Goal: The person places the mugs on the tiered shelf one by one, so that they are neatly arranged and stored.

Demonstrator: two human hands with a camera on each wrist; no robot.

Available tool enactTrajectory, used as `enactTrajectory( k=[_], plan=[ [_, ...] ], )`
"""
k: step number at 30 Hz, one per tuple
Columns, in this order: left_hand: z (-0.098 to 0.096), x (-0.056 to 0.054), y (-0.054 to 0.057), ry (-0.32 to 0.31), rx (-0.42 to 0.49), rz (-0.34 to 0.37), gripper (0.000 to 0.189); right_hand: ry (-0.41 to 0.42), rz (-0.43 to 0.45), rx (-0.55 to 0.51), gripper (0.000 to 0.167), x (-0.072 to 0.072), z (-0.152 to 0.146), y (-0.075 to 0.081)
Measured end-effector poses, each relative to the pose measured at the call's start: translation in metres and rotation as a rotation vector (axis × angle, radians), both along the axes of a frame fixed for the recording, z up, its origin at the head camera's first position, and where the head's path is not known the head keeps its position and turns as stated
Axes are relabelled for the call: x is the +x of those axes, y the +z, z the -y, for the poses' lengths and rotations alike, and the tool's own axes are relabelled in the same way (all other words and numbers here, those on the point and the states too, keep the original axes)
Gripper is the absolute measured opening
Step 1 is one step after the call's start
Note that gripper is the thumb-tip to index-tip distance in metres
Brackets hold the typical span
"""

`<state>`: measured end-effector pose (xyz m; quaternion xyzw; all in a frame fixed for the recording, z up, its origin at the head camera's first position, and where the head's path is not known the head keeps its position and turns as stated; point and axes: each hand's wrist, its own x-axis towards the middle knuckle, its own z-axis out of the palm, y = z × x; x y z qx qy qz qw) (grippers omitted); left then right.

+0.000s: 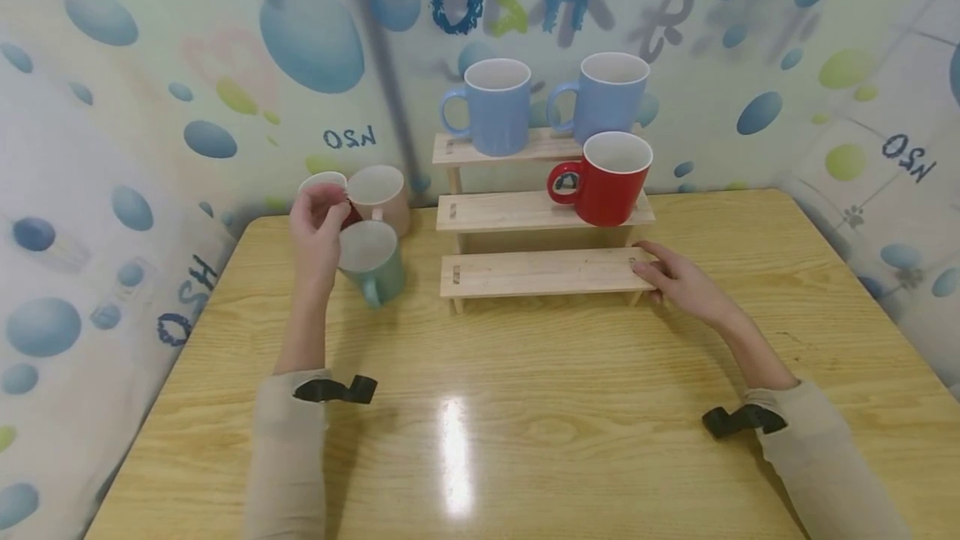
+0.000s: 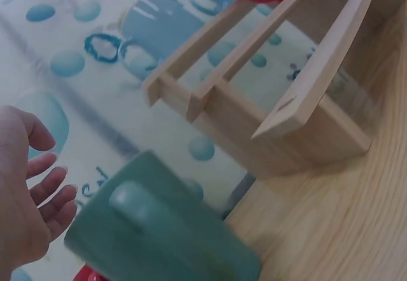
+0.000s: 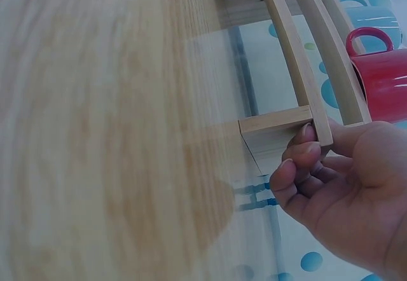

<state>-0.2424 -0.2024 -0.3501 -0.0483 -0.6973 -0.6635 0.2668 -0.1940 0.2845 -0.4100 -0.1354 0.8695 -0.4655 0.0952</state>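
Note:
My left hand point(image 1: 317, 232) hovers over a red mug point(image 1: 350, 215) at the left, its fingers loosely bent and holding nothing; the hand hides most of that mug. Close by stand a pale pink mug point(image 1: 390, 202) and a green mug point(image 1: 382, 269), whose handle faces me. In the left wrist view the fingers point(image 2: 54, 195) are just past the green mug's rim. My right hand point(image 1: 678, 280) grips the right end of the lowest step of a three-step wooden rack point(image 1: 543, 273), thumb on top, as the right wrist view also shows.
Two blue mugs point(image 1: 501, 111) stand on the rack's top step, and another red mug point(image 1: 611, 182) sits at the right of the middle step. The lowest step is bare. A patterned wall point(image 1: 300, 132) rises right behind the wooden table point(image 1: 570, 423).

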Motion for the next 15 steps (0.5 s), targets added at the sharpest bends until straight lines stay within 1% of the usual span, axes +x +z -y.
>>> enactTrajectory(
  k=[4, 6, 11, 15],
  plan=[
    [0.017, 0.000, -0.005, 0.088, -0.027, 0.090, 0.015, -0.008, 0.001, 0.013, 0.061, 0.000, 0.000, 0.000],
    [0.026, -0.002, -0.009, 0.121, -0.025, 0.139, 0.017, -0.009, -0.002, 0.017, 0.061, 0.000, 0.000, 0.001],
    [0.043, -0.006, -0.020, 0.164, 0.024, 0.257, 0.017, -0.004, -0.010, 0.018, 0.059, 0.000, 0.001, 0.001],
    [0.049, -0.009, -0.031, 0.196, 0.059, 0.311, 0.016, -0.009, -0.007, 0.019, 0.059, -0.001, 0.001, 0.000]
  ],
)
